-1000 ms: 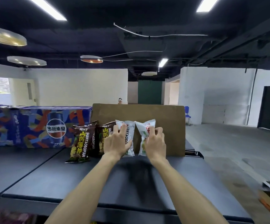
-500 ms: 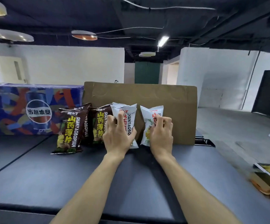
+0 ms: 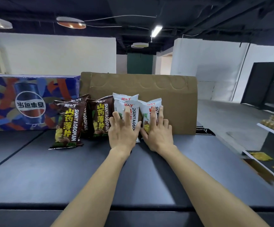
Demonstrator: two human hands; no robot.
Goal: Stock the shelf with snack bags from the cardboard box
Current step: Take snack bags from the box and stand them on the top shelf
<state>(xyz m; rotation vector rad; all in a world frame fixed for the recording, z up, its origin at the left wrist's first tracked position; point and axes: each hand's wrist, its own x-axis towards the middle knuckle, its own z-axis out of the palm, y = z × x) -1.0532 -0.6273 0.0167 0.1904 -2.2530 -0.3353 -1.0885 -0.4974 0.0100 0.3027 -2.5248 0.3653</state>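
On the dark, matte shelf (image 3: 34, 169), both hands work a row of upright snack bags. The left hand (image 3: 122, 130) lies with straight, spread fingers flat against a white bag (image 3: 133, 110), pressing it back, likely so it stands square against the bags behind. The right hand (image 3: 157, 130) rests the same way on the next white bag (image 3: 151, 107), thumb at its lower left edge; neither hand plainly clasps anything. To the left stand brown bags (image 3: 67, 125), glossy, crinkled film pillows with crimped tops, the nearest leaning slightly forward. Behind the row, a plain brown cardboard panel (image 3: 174, 108) rises like a backstop, its surface dented with round marks. A printed blue drinks carton (image 3: 29, 102) sits far left.
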